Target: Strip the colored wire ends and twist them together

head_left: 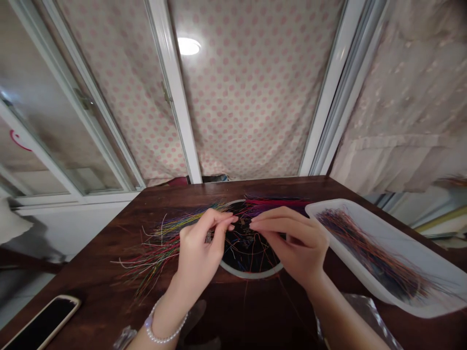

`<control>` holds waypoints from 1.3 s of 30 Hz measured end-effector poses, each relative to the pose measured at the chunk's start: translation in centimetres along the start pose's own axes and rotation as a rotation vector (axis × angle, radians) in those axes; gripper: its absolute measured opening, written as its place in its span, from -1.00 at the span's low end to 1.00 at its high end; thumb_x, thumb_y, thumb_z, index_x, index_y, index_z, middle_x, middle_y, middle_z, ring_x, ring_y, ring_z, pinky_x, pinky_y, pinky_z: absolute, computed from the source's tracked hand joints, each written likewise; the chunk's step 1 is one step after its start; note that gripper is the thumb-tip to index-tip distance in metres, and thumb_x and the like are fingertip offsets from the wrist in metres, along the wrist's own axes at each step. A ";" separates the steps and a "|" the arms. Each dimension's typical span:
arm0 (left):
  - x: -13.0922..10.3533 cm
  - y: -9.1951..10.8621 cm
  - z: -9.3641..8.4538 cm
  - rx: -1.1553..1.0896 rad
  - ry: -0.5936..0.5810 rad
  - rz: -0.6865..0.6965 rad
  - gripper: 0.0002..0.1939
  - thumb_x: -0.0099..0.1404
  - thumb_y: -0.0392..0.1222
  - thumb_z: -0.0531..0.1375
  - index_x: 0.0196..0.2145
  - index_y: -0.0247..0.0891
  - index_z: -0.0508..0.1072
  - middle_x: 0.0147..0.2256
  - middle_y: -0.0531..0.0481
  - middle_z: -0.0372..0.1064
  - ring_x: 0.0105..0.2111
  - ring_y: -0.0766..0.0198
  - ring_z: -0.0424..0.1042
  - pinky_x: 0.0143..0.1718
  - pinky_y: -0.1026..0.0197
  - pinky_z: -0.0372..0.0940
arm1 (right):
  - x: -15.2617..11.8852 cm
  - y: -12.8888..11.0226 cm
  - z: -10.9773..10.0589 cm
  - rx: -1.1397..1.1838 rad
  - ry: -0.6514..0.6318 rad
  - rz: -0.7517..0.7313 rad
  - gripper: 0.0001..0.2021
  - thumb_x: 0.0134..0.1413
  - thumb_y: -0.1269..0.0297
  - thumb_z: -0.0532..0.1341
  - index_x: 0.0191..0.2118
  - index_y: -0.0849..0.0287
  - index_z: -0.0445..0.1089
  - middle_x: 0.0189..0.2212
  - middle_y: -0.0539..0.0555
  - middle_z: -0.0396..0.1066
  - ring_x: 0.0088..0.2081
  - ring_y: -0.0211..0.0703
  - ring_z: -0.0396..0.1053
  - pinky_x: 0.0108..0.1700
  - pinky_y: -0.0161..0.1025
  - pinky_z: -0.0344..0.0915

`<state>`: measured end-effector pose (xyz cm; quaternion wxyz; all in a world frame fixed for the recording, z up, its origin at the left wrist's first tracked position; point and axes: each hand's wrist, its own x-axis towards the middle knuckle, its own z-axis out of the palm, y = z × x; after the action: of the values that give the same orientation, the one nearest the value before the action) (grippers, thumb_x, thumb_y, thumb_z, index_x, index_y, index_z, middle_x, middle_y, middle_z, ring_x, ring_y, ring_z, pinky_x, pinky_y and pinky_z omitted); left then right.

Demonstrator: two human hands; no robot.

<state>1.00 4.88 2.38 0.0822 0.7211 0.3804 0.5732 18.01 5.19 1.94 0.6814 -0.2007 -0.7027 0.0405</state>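
Note:
My left hand (202,248) is over the left side of a round black dish with a pale rim (251,275), its thumb and forefinger pinched together. Facing it, my right hand (299,243) is also pinched, its fingertips a short gap from the left ones. Whatever the fingertips hold is too small or thin to make out. Loose thin wire-like strands (251,255) and tiny bits lie in the dish. Multicoloured strands (149,257) fan out beside my left hand. A red and purple bundle (277,204) lies behind my right hand.
A white plastic tray (430,257) on the right holds a bundle of orange and dark strands (375,253). Clear plastic (368,316) lies by my right forearm. A phone (40,323) rests at the table's (109,291) left edge. Curtained sliding doors stand behind.

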 end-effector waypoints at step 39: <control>-1.2 2.5 0.7 -0.510 -0.207 -0.218 -0.82 0.36 -0.29 0.18 -0.43 -0.26 0.36 -0.69 0.20 0.31 -0.80 0.55 0.12 -0.80 0.50 0.01 | -0.4 -2.1 -0.5 0.387 -0.042 0.482 -0.71 -0.04 0.58 0.40 -0.23 0.06 0.53 -0.37 -0.07 0.62 -0.34 -0.31 0.60 -0.23 -0.50 0.53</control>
<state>2.68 2.59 2.61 0.3599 0.6867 0.2889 0.5616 18.02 3.03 2.27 0.6630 -0.2273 -0.6282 0.3379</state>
